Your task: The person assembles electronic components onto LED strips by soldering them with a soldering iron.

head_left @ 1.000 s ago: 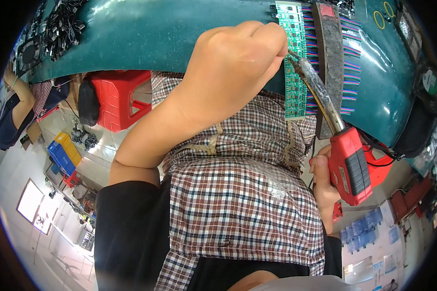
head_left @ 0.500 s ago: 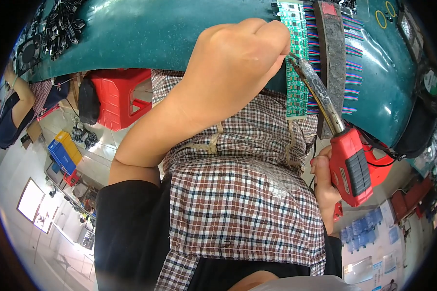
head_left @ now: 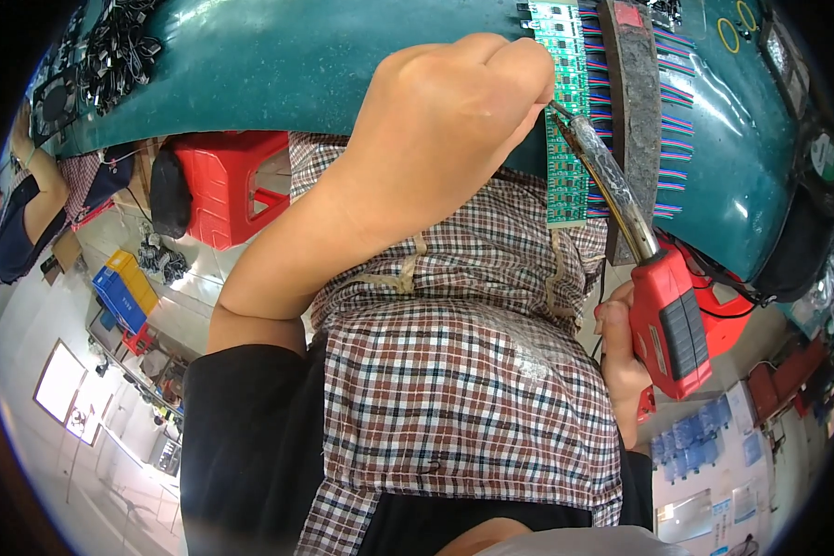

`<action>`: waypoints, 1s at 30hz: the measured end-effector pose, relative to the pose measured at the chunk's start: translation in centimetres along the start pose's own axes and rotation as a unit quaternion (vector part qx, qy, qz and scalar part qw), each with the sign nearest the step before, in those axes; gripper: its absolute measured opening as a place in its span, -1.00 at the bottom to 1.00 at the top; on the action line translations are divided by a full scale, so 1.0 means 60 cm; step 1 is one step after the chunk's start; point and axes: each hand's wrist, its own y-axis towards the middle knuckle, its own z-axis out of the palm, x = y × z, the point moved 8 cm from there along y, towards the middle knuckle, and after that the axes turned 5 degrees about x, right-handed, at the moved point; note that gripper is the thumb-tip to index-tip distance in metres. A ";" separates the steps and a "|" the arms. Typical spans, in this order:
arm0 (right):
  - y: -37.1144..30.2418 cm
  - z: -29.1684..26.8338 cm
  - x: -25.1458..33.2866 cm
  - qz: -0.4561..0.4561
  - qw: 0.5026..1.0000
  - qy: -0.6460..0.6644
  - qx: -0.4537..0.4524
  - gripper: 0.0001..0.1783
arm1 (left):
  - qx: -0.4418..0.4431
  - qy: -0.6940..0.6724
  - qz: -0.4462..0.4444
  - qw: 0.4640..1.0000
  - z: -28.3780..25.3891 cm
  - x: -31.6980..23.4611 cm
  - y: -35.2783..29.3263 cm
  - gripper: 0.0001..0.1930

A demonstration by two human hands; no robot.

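My left hand (head_left: 463,102) is closed in a pinch over the left edge of a long green circuit board panel (head_left: 566,176). Its fingertips are hidden, so what they hold cannot be made out. In my right hand (head_left: 623,357) is a red soldering iron (head_left: 672,320) with a black grip pad. The iron's long metal barrel slants up and left across the board, and its tip is right beside my left fingertips. Thin multicoloured wires (head_left: 674,125) run rightward from the board, under a dark grey bar (head_left: 638,120) that lies across them.
The teal table mat (head_left: 259,69) carries a bundle of black cables (head_left: 120,56) and a small black fan (head_left: 56,100) at far left. Yellow rings (head_left: 728,37) lie at upper right. A red stool (head_left: 227,185) stands below the table; another person's arm (head_left: 44,176) shows at left.
The soldering iron's handle has dipped very slightly toward me, its tip staying beside my left fingertips. My left hand and the board have not visibly moved.
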 end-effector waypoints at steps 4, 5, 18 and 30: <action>0.001 0.001 0.005 -0.010 1.000 0.012 -0.002 -0.95 | -0.002 -0.002 0.002 1.000 0.000 0.000 0.000 -0.89; 0.001 0.000 0.006 0.003 1.000 0.017 -0.003 -0.94 | -0.002 -0.004 0.001 1.000 0.000 0.000 0.000 -0.89; -0.001 -0.010 0.002 -0.033 0.995 0.094 -0.021 -0.90 | 0.009 -0.052 -0.044 0.998 -0.012 0.010 0.006 -0.84; -0.001 -0.017 0.000 -0.009 0.962 0.249 -0.116 -0.92 | -0.002 0.180 0.043 0.983 -0.030 0.043 0.183 -0.90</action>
